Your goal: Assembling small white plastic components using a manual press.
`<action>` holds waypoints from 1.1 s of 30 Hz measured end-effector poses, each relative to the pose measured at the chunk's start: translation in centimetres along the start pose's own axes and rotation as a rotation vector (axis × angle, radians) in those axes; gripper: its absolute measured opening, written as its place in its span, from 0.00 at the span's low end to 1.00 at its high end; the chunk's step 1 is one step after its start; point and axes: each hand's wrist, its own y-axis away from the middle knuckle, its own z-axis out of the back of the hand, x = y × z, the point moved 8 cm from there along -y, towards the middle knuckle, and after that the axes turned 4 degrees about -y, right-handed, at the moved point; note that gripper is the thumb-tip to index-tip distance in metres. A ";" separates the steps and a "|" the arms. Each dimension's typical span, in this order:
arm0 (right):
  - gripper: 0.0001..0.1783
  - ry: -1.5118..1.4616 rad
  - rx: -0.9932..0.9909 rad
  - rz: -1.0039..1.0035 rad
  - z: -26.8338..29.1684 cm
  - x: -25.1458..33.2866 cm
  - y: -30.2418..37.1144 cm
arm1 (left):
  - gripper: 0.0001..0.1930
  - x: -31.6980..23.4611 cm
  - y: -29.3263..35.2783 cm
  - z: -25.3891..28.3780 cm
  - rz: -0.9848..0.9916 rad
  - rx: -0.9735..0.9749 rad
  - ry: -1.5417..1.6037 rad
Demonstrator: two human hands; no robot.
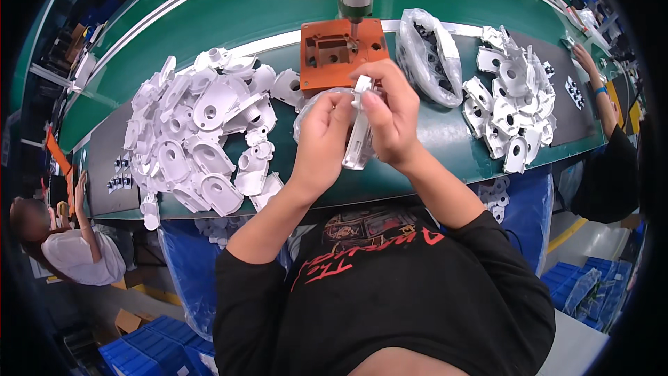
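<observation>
Presently: one white plastic part (357, 143), held above the desk (445, 132) on the near side of the orange block (316, 82), pinched by left grip (324, 132) and right grip (395, 115); probably light, stiff, slightly slippery, thin edges chippable, best held along its long sides.

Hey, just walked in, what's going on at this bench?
The person's left hand and right hand hold a white plastic part, near an orange fixture under a green press-like machine. A large heap of white parts lies left, a smaller heap right. A clear plastic bag holds dark pieces.
</observation>
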 end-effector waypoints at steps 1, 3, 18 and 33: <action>0.20 0.003 -0.004 -0.003 0.3 0.0 -0.3 | 0.16 0.1 0.0 0.0 0.003 0.004 0.000; 0.19 0.045 -0.080 -0.049 1.5 -0.3 -1.2 | 0.14 -0.1 0.3 0.4 -0.030 -0.012 0.158; 0.10 0.834 0.074 -0.315 12.2 -14.9 -4.7 | 0.07 -3.1 -6.5 3.5 -0.722 0.024 -1.296; 0.14 0.682 0.187 -0.467 15.1 -20.9 -4.3 | 0.08 1.0 -11.2 2.9 -0.571 0.260 -1.268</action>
